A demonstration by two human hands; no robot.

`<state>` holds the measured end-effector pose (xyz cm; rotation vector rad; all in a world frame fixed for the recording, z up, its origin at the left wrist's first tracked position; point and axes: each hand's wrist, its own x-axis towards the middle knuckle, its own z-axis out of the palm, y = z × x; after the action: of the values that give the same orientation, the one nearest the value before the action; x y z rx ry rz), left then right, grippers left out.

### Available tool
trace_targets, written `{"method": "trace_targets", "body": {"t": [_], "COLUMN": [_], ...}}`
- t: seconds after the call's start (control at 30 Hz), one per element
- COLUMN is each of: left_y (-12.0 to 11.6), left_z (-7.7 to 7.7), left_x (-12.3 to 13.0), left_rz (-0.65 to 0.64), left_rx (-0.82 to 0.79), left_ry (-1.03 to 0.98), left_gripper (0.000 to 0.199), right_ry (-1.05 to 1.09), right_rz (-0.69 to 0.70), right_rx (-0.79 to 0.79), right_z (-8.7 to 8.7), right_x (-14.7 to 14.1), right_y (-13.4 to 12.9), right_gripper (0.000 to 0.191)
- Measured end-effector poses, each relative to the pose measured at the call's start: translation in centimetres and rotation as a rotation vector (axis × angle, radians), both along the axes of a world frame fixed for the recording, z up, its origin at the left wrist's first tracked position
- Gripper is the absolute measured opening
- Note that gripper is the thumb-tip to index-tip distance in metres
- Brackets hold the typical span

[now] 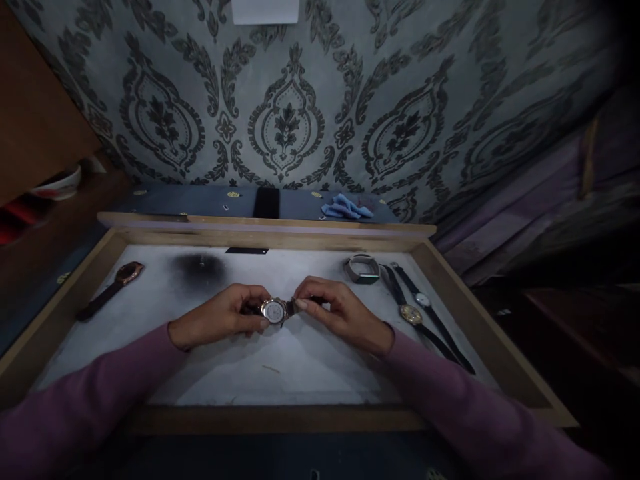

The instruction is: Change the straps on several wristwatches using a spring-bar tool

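Note:
Between my two hands is a wristwatch (274,311) with a round pale dial and a dark strap, held above the white floor of a shallow wooden tray (320,417). My left hand (227,312) grips the watch at its left side, the thumb by the case edge. On the other side, my right hand (336,308) pinches the strap just right of the case. Part of the strap is hidden behind the fingers of both hands. A thin yellowish stick-like piece (271,369) lies on the tray floor below the watch.
A brown-strap watch (129,273) lies at the tray's left. On the right are a grey band watch (364,269), a gold-faced watch (411,315) and a slim dark-strap watch (423,300). Behind the tray rest a blue cloth (347,207) and a black flat object (267,203).

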<state>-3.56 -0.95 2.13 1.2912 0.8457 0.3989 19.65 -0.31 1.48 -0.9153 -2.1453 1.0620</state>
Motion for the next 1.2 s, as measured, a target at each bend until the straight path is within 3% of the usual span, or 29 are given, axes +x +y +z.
{"method": "trace_targets", "body": {"t": [0.27, 0.6, 1.03, 1.2], "left_y": [0.2, 0.2, -0.3, 0.7], "left_z": [0.5, 0.7, 0.6, 1.1], "left_x": [-0.3, -0.4, 0.2, -0.8], "left_rz": [-0.005, 0.021, 0.104, -0.004], "left_rx": [0.063, 0.094, 0.162, 0.160], "left_ry": [-0.016, -0.005, 0.014, -0.009], "left_gripper": [0.021, 0.022, 0.017, 0.019], "right_ry": [0.026, 0.027, 0.044, 0.051], "right_rz": [-0.019, -0.049, -0.116, -0.139], "right_rx": [0.028, -0.086, -0.012, 0.007], "right_z": [0.2, 0.4, 0.5, 0.1], "right_x": [-0.1, -0.1, -0.6, -0.6], "right_y": [0.0, -0.2, -0.7, -0.8], "right_gripper": [0.028, 0.026, 0.024, 0.024]}}
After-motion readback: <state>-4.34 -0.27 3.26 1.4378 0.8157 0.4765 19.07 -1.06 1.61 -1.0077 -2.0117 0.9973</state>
